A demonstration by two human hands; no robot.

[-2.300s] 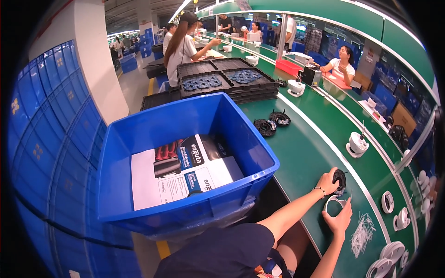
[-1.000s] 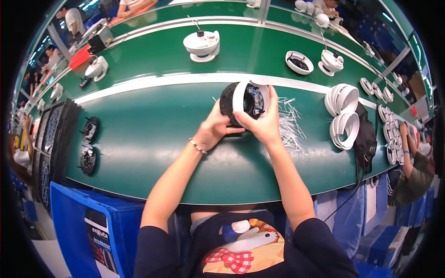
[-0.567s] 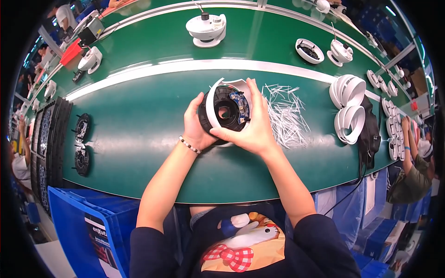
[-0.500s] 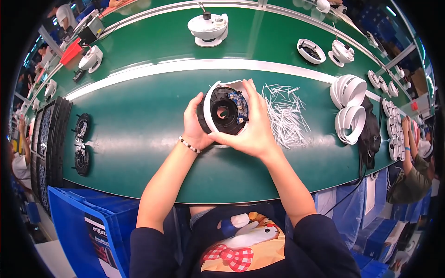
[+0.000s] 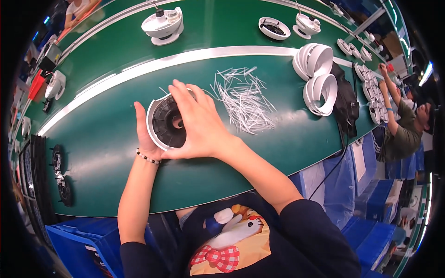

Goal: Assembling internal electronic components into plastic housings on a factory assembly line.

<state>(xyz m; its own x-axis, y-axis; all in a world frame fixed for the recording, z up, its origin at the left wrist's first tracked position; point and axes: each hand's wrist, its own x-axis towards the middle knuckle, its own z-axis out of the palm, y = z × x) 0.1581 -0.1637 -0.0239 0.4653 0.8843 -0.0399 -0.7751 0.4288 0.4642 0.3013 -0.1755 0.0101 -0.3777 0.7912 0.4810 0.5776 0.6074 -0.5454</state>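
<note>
Both my hands hold a black round plastic part (image 5: 163,121) with a white ring (image 5: 149,121) around its rim, just above the green table. My left hand (image 5: 147,134) cups the ring's left side, with the thumb sticking up. Over the right side of the part lies my right hand (image 5: 201,121), its fingers across the top and its thumb along the near edge. Part of the black centre and its hole show between the hands. The right hand hides the rest of the part. A pile of thin white strips (image 5: 245,102) lies right of my hands.
White rings (image 5: 320,95) stand stacked at the right beside a black bag (image 5: 345,99). Two black round parts (image 5: 64,190) lie at the left, near black trays (image 5: 30,171). White housings (image 5: 162,28) stand on the far green belt (image 5: 222,32). A blue bin (image 5: 88,241) sits below the table edge.
My view has turned, so the table's things sit further left. The round part has tilted in my hands, and the blue circuit board on it is now out of sight.
</note>
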